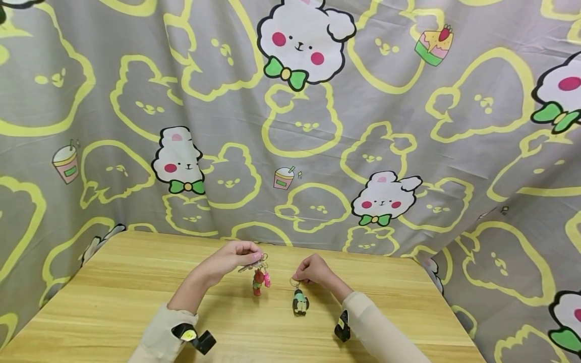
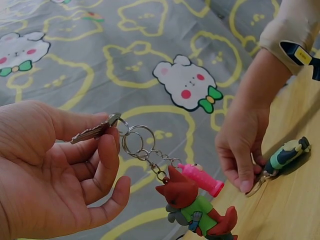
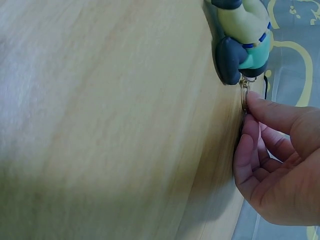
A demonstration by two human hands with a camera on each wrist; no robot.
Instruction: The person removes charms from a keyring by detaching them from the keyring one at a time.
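Left hand [image 1: 238, 253] pinches key [image 2: 95, 132] with fox charm [image 2: 192, 197] above table [image 1: 136, 302], right hand [image 1: 315, 269] pinches ring [image 3: 244, 95] of figure keychain [image 1: 300, 302] on table (placing or lifting step, can't tell); next likely needs steady fingers.

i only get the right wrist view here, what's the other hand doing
Observer: The left hand is holding at least one metal key.
Operator: ok does anything hang off that
Observer: Yes, a red fox-like figure in a green top hangs by a short chain.
Operator: just that one or is something next to it
Observer: A bright pink charm hangs right beside it.
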